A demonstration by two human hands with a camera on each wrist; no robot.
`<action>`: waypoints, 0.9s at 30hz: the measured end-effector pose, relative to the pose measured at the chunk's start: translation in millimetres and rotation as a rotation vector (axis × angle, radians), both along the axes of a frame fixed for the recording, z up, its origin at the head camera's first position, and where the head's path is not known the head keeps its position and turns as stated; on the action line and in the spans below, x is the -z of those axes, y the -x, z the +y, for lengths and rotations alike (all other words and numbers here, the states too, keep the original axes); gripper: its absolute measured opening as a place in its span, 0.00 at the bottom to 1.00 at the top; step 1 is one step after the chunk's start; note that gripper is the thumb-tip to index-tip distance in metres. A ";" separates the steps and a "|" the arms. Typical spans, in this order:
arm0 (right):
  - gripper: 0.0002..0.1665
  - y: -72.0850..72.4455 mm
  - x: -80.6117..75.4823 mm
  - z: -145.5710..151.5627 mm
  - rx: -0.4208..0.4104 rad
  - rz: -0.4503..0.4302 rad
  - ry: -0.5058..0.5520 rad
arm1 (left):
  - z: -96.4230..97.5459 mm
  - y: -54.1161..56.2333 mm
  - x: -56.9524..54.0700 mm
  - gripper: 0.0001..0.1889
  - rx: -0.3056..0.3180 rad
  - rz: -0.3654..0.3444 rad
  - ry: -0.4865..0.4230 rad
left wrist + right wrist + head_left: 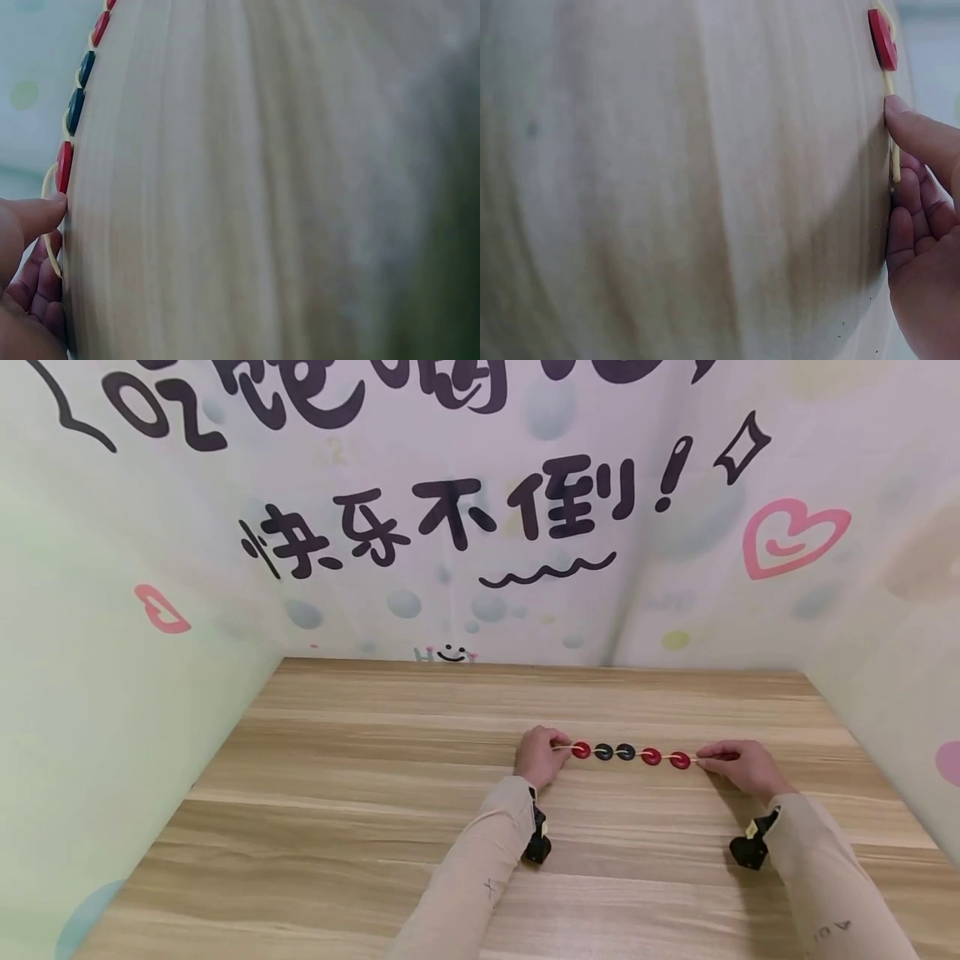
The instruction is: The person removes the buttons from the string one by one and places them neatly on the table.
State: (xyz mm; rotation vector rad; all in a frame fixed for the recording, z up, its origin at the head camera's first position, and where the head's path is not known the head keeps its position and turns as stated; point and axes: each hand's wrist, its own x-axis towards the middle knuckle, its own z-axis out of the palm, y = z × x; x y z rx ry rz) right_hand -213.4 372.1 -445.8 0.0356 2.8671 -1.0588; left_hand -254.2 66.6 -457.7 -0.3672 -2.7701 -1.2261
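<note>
Nearest, beige sleeves (468, 868) are being worn, a black device (537, 842) being carried at each wrist. Beyond, one end of a yellow cord (562, 747) is being pinched by the left hand (543, 758), the other by the right hand (744, 766). Between them, five red and dark discs (626, 753) are being held in a row along the wooden tabletop (637, 827). Apparently the strung cord is being drawn straight; an even pull, both pinches being maintained, is seemingly being called for next. Behind, the tabletop is being bounded by a lettered wall (420, 627).
</note>
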 end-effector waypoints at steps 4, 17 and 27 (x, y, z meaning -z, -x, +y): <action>0.19 0.9 0.8 2.6 0.003 0.000 -0.001 | -1.0 -1.3 -0.6 0.03 0.006 0.013 -0.006; 0.20 0.1 -1.6 3.0 -0.003 -0.019 0.004 | -5.2 1.6 1.9 0.05 0.074 -0.015 -0.089; 0.19 1.3 2.1 2.0 0.001 -0.061 0.019 | -8.0 3.0 6.0 0.03 0.089 -0.074 -0.147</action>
